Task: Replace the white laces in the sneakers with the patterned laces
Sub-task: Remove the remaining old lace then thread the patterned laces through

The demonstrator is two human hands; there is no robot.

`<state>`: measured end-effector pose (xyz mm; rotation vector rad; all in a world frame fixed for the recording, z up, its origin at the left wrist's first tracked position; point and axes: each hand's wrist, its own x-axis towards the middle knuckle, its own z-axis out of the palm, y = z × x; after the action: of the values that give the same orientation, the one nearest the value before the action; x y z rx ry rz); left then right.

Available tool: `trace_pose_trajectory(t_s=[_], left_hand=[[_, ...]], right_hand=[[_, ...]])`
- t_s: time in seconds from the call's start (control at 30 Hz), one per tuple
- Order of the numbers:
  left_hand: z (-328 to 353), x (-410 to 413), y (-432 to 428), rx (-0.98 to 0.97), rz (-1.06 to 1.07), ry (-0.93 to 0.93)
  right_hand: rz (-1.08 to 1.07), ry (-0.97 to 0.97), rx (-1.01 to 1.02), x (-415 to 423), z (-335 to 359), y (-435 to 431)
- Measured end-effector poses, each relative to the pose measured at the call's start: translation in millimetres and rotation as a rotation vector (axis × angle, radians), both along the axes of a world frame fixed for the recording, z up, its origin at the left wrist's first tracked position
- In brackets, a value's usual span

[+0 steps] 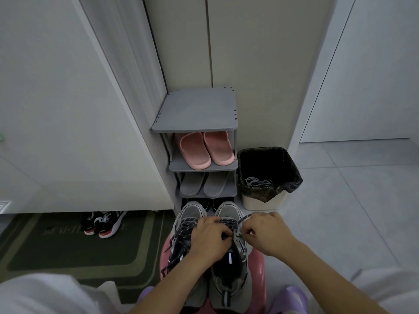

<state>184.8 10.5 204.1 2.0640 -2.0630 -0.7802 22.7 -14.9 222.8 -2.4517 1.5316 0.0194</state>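
A: Step in hand?

B: Threading, I judge. 2 grey mesh sneakers stand side by side on the round pink plastic stool (257,275), toes toward the rack. The left grey sneaker (189,214) looks fully laced with a dark speckled patterned lace (180,234), loose ends hanging. The right grey sneaker (227,211) is in progress.

A: Grips?

B: Left hand (209,237) is curled over the right sneaker's eyelets, grip narrow, pinching the second patterned lace (243,218). Right hand (266,234) pinches the same lace near its tip, a loop arching above its knuckles.

A: Next move?

B: Probably feed the tip through the next eyelet, pull snug and even out both ends. Which eyelet is hidden under the fingers.

A: Containers?

B: The cream plastic bin with a black liner (260,203), just beside the rack, holds a tangle of pale white laces (257,182). The grey 3-tier shoe rack (195,109) holds pink slides (204,150) on 1 shelf and grey slides (204,184) on the shelf below.
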Motion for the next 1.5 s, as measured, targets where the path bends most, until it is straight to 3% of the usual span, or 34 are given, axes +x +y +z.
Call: trace_pose_trajectory(t_s=[0.3, 0.4, 0.47, 0.6, 0.73, 0.97, 1.17, 1.27, 1.5], left_hand=[[2.0, -4.8, -0.6, -0.002, 0.019, -0.010], [2.6, -4.2, -0.5, -0.020, 0.040, 0.006], [3.4, -4.0, -1.2, -0.025, 0.055, 0.023], [4.4, -4.1, -4.3, -0.014, 0.059, 0.033], [7.7, -3.5, -4.5, -0.021, 0.095, 0.074], [20.6, 4.8, -8.2, 0.021, 0.098, -0.052], [30.8, 31.6, -4.5, -0.072, 0.245, -0.001], [38.3, 59.9, 0.5, -0.010, 0.345, 0.055], [33.3, 116.1, 22.8, 0.111, 0.611, 0.378]], right_hand=[[-0.029, 0.021, -0.003, 10.5, -6.5, 4.9], [-0.085, -0.045, -0.116, 14.1, -6.4, 5.7], [-0.128, 0.014, -0.142, 16.9, 4.7, 8.9], [-0.183, -0.007, 0.133, 20.1, -1.5, 21.5], [-0.244, -0.048, 0.177, 24.5, -9.2, 31.1], [-0.333, -0.355, 0.318, 11.4, -22.8, 32.4], [-0.339, -0.423, 0.311, 6.6, -26.7, 33.9], [-0.350, -0.443, 0.314, 6.3, -28.6, 33.8], [-0.364, -0.422, 0.341, 11.7, -26.6, 33.0]])
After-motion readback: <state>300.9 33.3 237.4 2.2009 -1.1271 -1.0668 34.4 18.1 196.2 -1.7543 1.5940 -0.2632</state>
